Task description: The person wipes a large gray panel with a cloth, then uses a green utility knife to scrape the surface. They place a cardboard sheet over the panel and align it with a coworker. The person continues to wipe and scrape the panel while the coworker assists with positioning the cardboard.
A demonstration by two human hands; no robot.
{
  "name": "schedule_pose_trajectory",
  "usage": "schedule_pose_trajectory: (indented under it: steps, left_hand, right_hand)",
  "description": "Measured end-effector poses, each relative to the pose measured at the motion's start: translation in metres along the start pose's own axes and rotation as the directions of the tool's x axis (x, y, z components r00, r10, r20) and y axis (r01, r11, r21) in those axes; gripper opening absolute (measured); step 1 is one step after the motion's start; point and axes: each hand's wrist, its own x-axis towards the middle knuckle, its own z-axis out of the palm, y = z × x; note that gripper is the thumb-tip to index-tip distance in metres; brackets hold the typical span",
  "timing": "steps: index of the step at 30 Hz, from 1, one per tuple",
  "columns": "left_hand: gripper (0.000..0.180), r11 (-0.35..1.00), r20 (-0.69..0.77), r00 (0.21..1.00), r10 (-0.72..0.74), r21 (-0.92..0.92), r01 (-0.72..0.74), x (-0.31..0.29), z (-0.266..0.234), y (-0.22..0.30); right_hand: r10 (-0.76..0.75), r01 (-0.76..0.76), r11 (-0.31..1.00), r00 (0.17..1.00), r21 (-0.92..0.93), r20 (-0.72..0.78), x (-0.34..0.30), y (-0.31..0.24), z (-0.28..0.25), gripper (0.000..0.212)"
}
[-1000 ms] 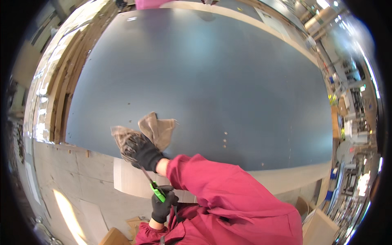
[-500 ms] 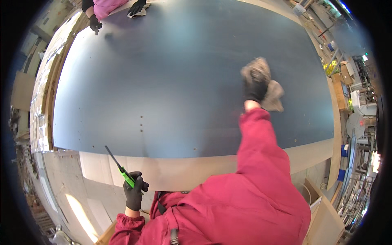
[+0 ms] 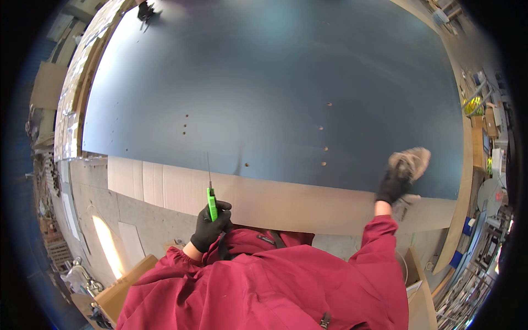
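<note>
My left hand, in a black glove, is closed round a green-handled knife with a long thin blade. Its blade points away from me, over the near edge of a large dark blue-grey sheet. At the right, my right hand, also black-gloved, presses a crumpled beige cloth onto the sheet near its front right corner. Part of the cloth trails out beside the wrist. Small spots that look like holes dot the sheet's surface.
Cardboard sticks out beneath the sheet's front edge. A co-worker's black-gloved hand is at the far left edge. Wrapped stacked boards stand along the left. Open cardboard boxes flank me, and racks with metal parts stand right.
My right hand has drawn the cloth nearer and to the right. My left hand has shifted right and up, its knife now more upright. The view has moved, and less of the co-worker shows.
</note>
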Motion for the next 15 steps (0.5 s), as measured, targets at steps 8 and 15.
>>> schedule_pose_trajectory:
  steps: [8, 15]
  left_hand:
    - [0.015, 0.974, -0.266, 0.96, 0.09, -0.178, -0.141, -0.05, -0.068, -0.036]
    - [0.025, 0.939, -0.58, 0.814, 0.026, -0.266, -0.219, -0.105, -0.139, -0.08]
  right_hand:
    - [-0.574, 0.473, 0.543, 0.812, 0.694, -0.105, -0.102, -0.344, -0.161, 0.062]
    - [-0.647, 0.606, 0.049, 0.625, 0.794, -0.436, -0.127, -0.578, -0.241, 0.046]
